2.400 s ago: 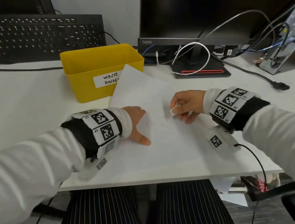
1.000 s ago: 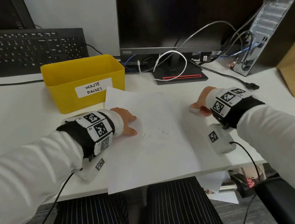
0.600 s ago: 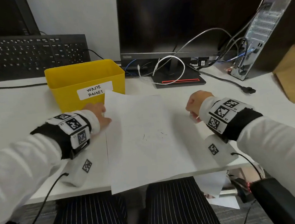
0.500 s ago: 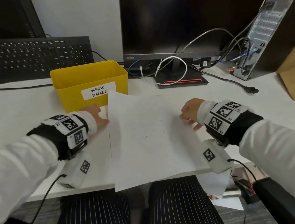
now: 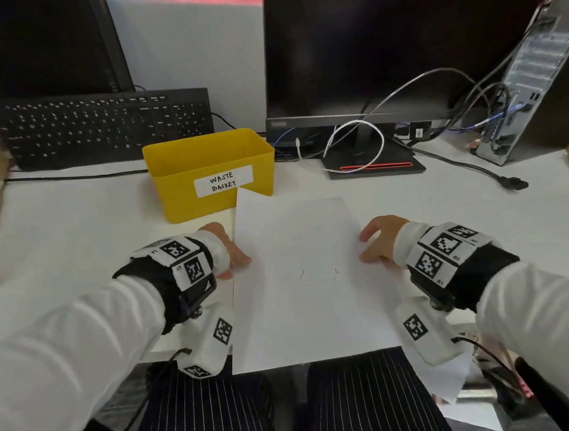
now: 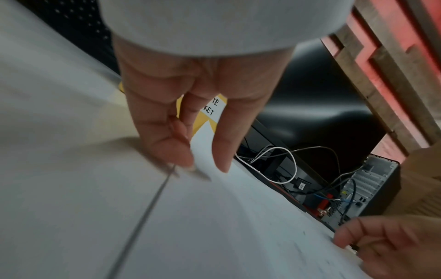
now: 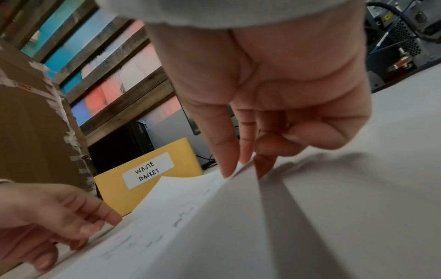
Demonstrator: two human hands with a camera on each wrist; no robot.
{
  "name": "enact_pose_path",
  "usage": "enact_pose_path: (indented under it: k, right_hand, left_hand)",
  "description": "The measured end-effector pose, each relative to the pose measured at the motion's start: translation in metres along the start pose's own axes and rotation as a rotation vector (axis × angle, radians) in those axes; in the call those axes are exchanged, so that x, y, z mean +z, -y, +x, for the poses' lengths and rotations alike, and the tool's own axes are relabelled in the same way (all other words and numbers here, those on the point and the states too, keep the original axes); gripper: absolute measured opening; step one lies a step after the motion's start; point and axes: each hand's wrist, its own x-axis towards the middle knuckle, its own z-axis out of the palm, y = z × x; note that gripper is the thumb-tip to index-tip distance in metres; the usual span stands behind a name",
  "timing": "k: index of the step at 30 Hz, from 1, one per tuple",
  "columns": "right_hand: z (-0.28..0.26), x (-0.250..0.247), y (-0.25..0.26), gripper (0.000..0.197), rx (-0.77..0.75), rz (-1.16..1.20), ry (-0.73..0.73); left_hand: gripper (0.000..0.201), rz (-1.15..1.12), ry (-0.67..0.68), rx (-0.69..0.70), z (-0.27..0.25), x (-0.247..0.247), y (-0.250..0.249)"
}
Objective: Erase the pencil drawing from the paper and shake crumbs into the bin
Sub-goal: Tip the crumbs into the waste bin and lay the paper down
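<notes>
The white paper (image 5: 303,292) lies on the desk in front of me, with faint pencil marks (image 5: 317,273) and crumbs near its middle. Its far left corner overlaps the front of the yellow bin (image 5: 177,183) labelled "WASTE BASKET". My left hand (image 5: 237,259) pinches the paper's left edge, thumb on top and fingers underneath, as the left wrist view shows (image 6: 203,166). My right hand (image 5: 365,249) pinches the right edge (image 7: 245,169) and lifts it slightly. No eraser is in sight.
A black keyboard (image 5: 107,127) leans behind the bin, with a monitor (image 5: 365,53) on its stand and loose cables (image 5: 356,147) at the back. A PC tower (image 5: 537,90) stands at the far right. The paper's near edge overhangs the desk edge (image 5: 191,350).
My left hand slid off the sheet to its left edge. My right hand came in from the desk to the right edge. Both now pinch the paper.
</notes>
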Motion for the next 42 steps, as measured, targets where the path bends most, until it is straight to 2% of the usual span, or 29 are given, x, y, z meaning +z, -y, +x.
enact_pose_path:
  k: [4,7,9,12,15,19,22,27,32,40,42]
  right_hand:
    - [0.002,0.003,-0.002,0.033,0.007,0.09,0.029]
    - [0.002,0.004,-0.004,0.025,0.026,0.145,0.048]
    - [0.001,0.003,-0.003,0.019,0.032,0.186,0.057]
    - [0.001,0.001,-0.001,0.015,0.007,0.248,0.061]
    - [-0.001,-0.001,0.001,0.015,-0.049,0.269,0.042]
    - [-0.01,-0.013,0.006,0.015,-0.101,0.279,0.026]
    - [-0.016,-0.027,0.018,0.016,-0.157,0.276,0.003]
    - [-0.011,-0.055,0.054,0.018,-0.244,0.284,-0.061]
    - [0.01,-0.075,0.106,0.021,-0.313,0.252,-0.087]
    - [0.07,-0.099,0.196,0.029,-0.368,0.133,-0.149]
    - [0.086,-0.107,0.215,0.031,-0.382,0.093,-0.163]
  left_hand:
    - [0.022,0.031,0.002,-0.012,-0.004,-0.002,0.001]
    - [0.027,0.04,0.012,-0.008,-0.002,-0.003,0.003]
    - [0.016,0.017,0.014,0.015,-0.003,-0.005,0.001]
    - [0.023,-0.05,-0.007,0.062,-0.006,-0.007,-0.002]
    - [0.04,-0.062,-0.086,0.096,-0.008,-0.011,-0.001]
    - [0.038,-0.207,-0.038,0.118,-0.013,-0.024,-0.001]
    - [0.037,-0.225,-0.042,0.152,-0.023,-0.043,-0.008]
    - [0.042,-0.267,-0.134,0.221,-0.025,-0.081,-0.024]
    - [0.036,-0.262,-0.236,0.261,-0.015,-0.121,-0.034]
    - [0.041,-0.156,-0.475,0.25,0.037,-0.184,-0.056]
    - [0.04,-0.235,-0.417,0.243,0.051,-0.201,-0.066]
